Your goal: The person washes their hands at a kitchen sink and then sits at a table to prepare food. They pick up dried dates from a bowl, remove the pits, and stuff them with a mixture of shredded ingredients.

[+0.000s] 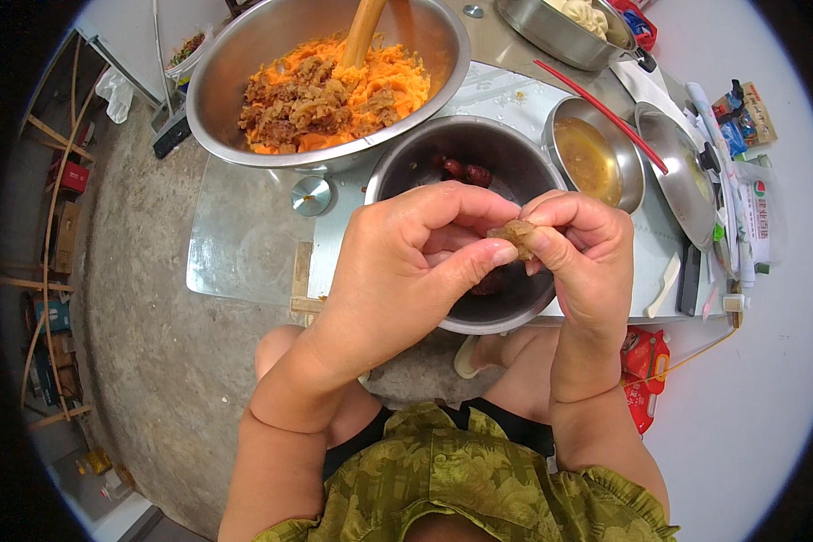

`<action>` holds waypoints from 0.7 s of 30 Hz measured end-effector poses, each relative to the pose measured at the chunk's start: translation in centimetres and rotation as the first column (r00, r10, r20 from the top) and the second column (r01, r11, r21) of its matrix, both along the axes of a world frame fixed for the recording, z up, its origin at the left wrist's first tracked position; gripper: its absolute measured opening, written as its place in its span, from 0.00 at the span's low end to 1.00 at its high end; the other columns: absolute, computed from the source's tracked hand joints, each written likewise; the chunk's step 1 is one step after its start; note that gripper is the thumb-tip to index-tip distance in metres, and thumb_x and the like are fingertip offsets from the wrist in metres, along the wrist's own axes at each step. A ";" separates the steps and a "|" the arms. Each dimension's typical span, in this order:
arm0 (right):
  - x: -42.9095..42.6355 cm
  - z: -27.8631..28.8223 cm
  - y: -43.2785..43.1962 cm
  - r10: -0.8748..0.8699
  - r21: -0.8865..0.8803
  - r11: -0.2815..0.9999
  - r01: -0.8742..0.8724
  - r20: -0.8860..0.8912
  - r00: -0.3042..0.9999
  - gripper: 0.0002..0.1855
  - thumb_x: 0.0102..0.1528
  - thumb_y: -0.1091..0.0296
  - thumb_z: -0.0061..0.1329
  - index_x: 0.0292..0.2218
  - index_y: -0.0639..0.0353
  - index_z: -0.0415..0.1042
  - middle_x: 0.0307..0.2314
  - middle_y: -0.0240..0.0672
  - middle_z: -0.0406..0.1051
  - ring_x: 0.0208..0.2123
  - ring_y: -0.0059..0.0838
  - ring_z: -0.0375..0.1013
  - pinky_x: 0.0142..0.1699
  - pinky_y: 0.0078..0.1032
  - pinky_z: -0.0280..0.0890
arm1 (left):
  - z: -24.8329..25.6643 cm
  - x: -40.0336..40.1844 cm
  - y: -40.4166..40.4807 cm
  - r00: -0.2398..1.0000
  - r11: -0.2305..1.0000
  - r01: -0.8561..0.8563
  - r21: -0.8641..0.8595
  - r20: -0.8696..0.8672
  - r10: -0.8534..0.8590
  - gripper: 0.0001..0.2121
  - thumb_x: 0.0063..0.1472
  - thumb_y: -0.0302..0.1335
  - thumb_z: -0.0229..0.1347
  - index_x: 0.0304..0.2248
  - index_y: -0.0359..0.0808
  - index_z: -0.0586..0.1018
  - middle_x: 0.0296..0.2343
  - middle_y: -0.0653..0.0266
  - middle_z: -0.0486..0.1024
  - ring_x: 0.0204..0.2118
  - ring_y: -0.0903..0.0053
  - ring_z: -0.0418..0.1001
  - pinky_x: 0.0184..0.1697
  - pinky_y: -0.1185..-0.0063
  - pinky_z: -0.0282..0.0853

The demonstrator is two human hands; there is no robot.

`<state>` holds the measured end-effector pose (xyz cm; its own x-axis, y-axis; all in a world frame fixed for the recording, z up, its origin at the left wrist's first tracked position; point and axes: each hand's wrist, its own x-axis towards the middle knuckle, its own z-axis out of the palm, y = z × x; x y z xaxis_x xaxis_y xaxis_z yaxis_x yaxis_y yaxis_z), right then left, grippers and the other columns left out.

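Observation:
Over a deep metal bowl [406, 156], my left hand [400, 257] and my right hand [586, 244] meet at the fingertips. Between them is a soft, brownish, translucent piece of fruit pulp [515, 234], pinched by both thumbs and fingers. Several dark red, wrinkled fruits that look like jujubes [477, 175] lie in the bowl below; my hands hide part of its inside. Beyond, a larger steel basin [206, 129] holds orange mash [403, 85] with brown pulp [295, 101] heaped on it. A wooden stick [364, 34] stands tilted in the mash.
Right of the bowl, red chopsticks [603, 116] lie across a small metal bowl [635, 183] of yellowish liquid. A pot lid [677, 179], white spatula [664, 284] and dark flat object [688, 281] lie further right. A steel steamer [549, 34] holds buns [586, 19].

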<state>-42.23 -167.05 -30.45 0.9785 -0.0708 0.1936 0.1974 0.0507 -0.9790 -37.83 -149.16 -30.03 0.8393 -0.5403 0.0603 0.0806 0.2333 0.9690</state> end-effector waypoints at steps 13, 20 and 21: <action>-0.1 0.0 0.1 -0.007 -0.098 0.995 0.009 0.025 1.000 0.05 0.54 0.74 0.49 0.29 0.67 0.73 0.23 0.32 0.72 0.22 0.13 0.66 0.26 0.11 0.61 | -0.2 -0.1 -0.3 1.000 1.000 -0.001 0.029 0.028 0.001 0.12 0.53 0.16 0.57 0.39 0.26 0.74 0.31 0.60 0.76 0.31 0.83 0.75 0.33 0.87 0.72; -0.2 0.1 0.3 -0.007 -0.121 0.993 0.007 -0.001 1.000 0.06 0.55 0.74 0.47 0.29 0.67 0.73 0.21 0.30 0.70 0.21 0.13 0.65 0.26 0.12 0.61 | 0.0 -0.1 -0.4 1.000 0.999 -0.007 0.044 0.010 0.006 0.08 0.55 0.17 0.56 0.36 0.27 0.75 0.29 0.61 0.77 0.29 0.85 0.75 0.32 0.87 0.72; -0.2 0.1 0.3 -0.001 -0.127 0.992 0.000 -0.013 1.000 0.06 0.56 0.73 0.47 0.29 0.67 0.72 0.21 0.30 0.70 0.21 0.13 0.65 0.26 0.12 0.61 | 0.0 -0.1 -0.4 1.000 0.999 -0.009 0.044 -0.001 0.009 0.08 0.55 0.17 0.56 0.35 0.27 0.75 0.29 0.61 0.77 0.28 0.85 0.74 0.32 0.87 0.72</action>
<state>-42.41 -166.80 -30.34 0.9810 -0.0470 0.1882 0.1844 -0.0742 -0.9800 -37.94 -149.58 -29.99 0.8442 -0.5348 0.0354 0.0802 0.1914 0.9782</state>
